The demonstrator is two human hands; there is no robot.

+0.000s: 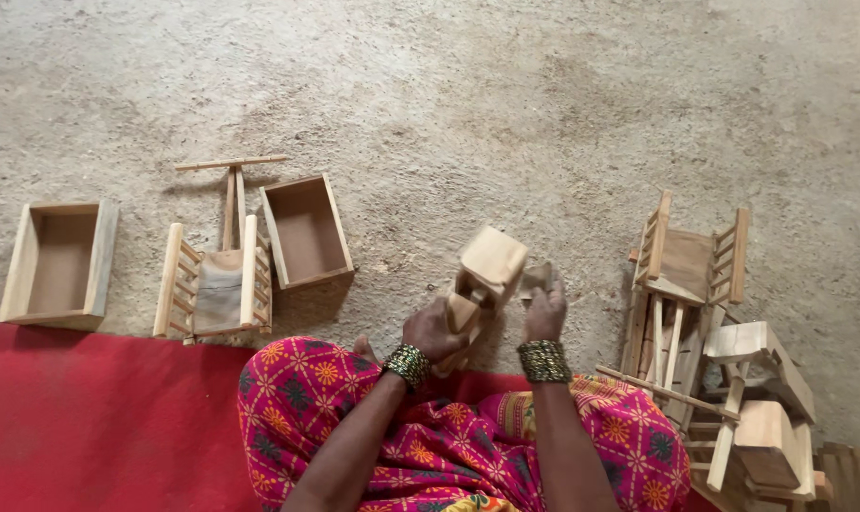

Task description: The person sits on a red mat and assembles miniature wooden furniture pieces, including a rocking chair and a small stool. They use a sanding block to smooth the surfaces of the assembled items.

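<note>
My left hand (432,329) has its grip closed around the lower end of a small pale unpainted wooden toy piece built of blocks (485,273), and my right hand (544,311) is closed on a smaller tan wooden bit (536,278) pressed against that piece's right side. The piece sits between my two hands, raised off the floor just in front of my knees. Its long axis runs from my left hand up and away to the right, ending in a squarish block at the top. The left hand carries most of it; the right only meets its flank. I think the small bit is a separate part, but my fingers cover too much of it to be sure.

Both wrists wear green and gold beaded bangles (543,361), and my lap is covered in pink patterned cloth (430,436). I sit on a red mat (98,417) at the edge of a rough grey concrete floor (506,104).

To my left on the floor lie an open shallow wooden box (306,231), a small slatted wooden cart with a long T-handle (217,275), and, farther out, a second open wooden box (58,262). To my right, near that hand, is a heap of similar slatted wooden frames and blocks (709,360).
</note>
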